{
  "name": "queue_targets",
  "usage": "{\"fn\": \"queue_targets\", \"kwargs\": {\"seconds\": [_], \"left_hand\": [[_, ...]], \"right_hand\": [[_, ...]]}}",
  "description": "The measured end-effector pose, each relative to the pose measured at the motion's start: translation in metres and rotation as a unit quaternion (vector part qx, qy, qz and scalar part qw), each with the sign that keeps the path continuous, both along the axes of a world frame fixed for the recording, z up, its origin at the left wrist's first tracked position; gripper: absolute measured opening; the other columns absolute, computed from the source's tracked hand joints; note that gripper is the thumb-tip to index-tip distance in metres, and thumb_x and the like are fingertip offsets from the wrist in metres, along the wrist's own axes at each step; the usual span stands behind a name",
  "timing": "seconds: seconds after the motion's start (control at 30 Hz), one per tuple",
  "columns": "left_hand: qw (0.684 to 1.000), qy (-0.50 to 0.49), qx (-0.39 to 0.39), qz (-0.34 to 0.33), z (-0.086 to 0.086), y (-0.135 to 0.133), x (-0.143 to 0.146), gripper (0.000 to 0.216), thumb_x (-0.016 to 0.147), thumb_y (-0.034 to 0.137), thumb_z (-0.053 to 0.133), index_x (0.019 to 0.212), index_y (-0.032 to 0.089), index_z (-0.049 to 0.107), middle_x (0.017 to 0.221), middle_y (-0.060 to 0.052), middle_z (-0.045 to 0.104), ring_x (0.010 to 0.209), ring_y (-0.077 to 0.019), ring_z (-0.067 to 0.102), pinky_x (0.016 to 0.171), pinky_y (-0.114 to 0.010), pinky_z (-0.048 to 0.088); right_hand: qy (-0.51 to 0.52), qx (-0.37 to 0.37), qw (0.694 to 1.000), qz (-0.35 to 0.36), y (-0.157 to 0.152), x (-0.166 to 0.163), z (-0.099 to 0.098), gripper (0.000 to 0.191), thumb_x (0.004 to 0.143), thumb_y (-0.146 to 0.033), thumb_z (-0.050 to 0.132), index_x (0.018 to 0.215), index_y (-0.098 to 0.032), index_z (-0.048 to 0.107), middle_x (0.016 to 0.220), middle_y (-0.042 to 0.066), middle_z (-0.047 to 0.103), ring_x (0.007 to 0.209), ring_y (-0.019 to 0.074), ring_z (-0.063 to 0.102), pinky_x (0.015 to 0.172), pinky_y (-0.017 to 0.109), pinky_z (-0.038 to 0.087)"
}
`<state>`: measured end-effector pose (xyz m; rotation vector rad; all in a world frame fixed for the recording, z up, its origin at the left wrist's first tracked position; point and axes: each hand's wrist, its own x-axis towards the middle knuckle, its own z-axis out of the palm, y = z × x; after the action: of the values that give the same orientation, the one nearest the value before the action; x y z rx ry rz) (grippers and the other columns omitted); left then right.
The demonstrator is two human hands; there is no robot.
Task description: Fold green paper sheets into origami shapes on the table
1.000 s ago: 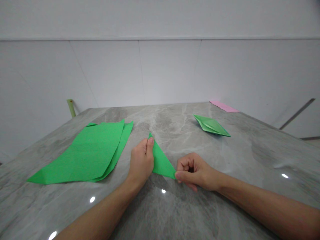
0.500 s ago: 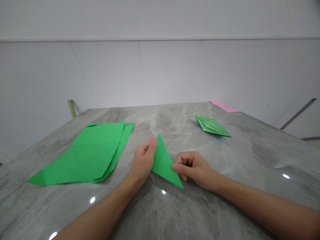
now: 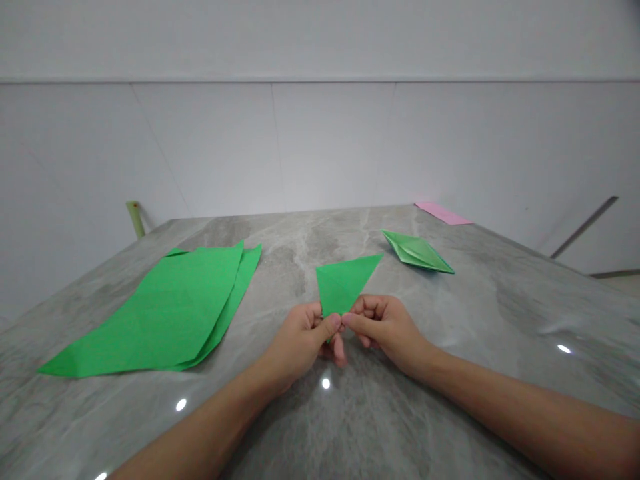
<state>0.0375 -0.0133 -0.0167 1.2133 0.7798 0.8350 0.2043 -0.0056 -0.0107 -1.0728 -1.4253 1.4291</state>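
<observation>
Two-handed, pinching green paper (image 3: 345,283) by its near end, with thumb and fingers of left hand (image 3: 300,339) and right hand (image 3: 393,328) closed on it; holding it just beyond both, over the bench (image 3: 425,427).

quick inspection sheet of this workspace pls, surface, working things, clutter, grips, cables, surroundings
Surface: grey marbled tabletop, glossy, with bright light reflections.
Working things: small green paper held up between both hands; overlapping green sheets at left; layered green piece at right, beyond the right hand.
Clutter: pink paper at the far right edge.
Left grip: pinching the small green paper near its lower end.
Right grip: pinching beside the left thumb.
Cables: nothing seen.
Surroundings: pale panelled wall behind; light-green object past the far left edge, identity unclear.
</observation>
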Motion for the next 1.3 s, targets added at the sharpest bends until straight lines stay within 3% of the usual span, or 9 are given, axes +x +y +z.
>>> {"fn": "queue_targets", "kwargs": {"seconds": [0.37,0.5,0.63,0.73,0.83,1.0,1.3], "left_hand": [[0.998,0.017,-0.039,-0.041,0.003,-0.001,-0.007,0.035,0.077,0.05,0.068,0.073,0.018,0.054,0.04,0.008,0.046,0.034,-0.0069,0.038,0.052,-0.031,0.054],[0.998,0.021,-0.057,-0.025,0.003,-0.001,-0.006,0.039,0.075,0.053,0.069,0.074,0.016,0.055,0.047,0.002,0.057,0.038,-0.0102,0.051,0.053,-0.028,0.052],[0.999,0.007,-0.006,0.052,0.003,-0.001,0.002,0.047,0.079,0.06,0.064,0.08,0.014,0.059,0.063,-0.004,0.068,0.053,-0.0147,0.065,0.054,-0.025,0.052],[0.994,0.025,0.021,0.103,0.0,-0.001,0.006,0.049,0.084,0.064,0.054,0.081,0.015,0.056,0.054,-0.001,0.063,0.041,-0.0131,0.059,0.043,-0.022,0.047],[0.99,0.083,0.03,0.11,-0.002,-0.002,0.006,0.051,0.088,0.067,0.043,0.08,0.017,0.052,0.047,0.002,0.058,0.03,-0.0124,0.051,0.031,-0.02,0.038],[0.964,0.228,0.072,0.117,0.003,-0.005,0.0,0.048,0.091,0.066,0.036,0.078,0.021,0.048,0.039,0.007,0.05,0.022,-0.0103,0.039,0.023,-0.018,0.024],[0.94,0.281,0.126,0.147,0.011,-0.008,-0.003,0.042,0.095,0.057,0.035,0.075,0.023,0.049,0.037,0.007,0.046,0.024,-0.012,0.04,0.026,-0.02,0.025]], "right_hand": [[0.069,0.008,0.996,-0.052,0.008,0.007,-0.011,0.038,0.065,-0.04,0.079,0.053,-0.019,0.05,0.035,-0.009,0.039,0.035,0.0047,0.026,0.039,0.022,0.018],[0.081,0.0,0.996,-0.042,0.009,0.008,-0.009,0.04,0.065,-0.041,0.079,0.052,-0.019,0.048,0.033,-0.01,0.036,0.033,0.0046,0.024,0.038,0.023,0.017],[0.052,-0.002,0.998,0.038,0.005,0.006,-0.007,0.036,0.068,-0.043,0.077,0.055,-0.016,0.057,0.034,-0.008,0.04,0.033,0.0048,0.025,0.038,0.023,0.015],[0.025,0.017,0.991,0.129,0.001,0.003,-0.003,0.034,0.075,-0.044,0.071,0.062,-0.014,0.064,0.039,-0.006,0.046,0.034,0.005,0.026,0.038,0.023,0.016],[0.011,0.032,0.986,0.16,-0.002,0.001,-0.001,0.037,0.077,-0.047,0.069,0.06,-0.015,0.061,0.037,-0.008,0.041,0.034,0.0047,0.025,0.038,0.023,0.017],[-0.005,0.041,0.991,0.131,-0.003,0.002,-0.003,0.052,0.074,-0.048,0.073,0.043,-0.02,0.042,0.035,-0.008,0.037,0.033,0.0046,0.026,0.038,0.024,0.018],[-0.003,0.019,0.997,0.076,-0.002,0.006,-0.003,0.05,0.07,-0.043,0.073,0.039,-0.02,0.042,0.033,-0.007,0.034,0.035,0.0049,0.025,0.04,0.026,0.016]]}}
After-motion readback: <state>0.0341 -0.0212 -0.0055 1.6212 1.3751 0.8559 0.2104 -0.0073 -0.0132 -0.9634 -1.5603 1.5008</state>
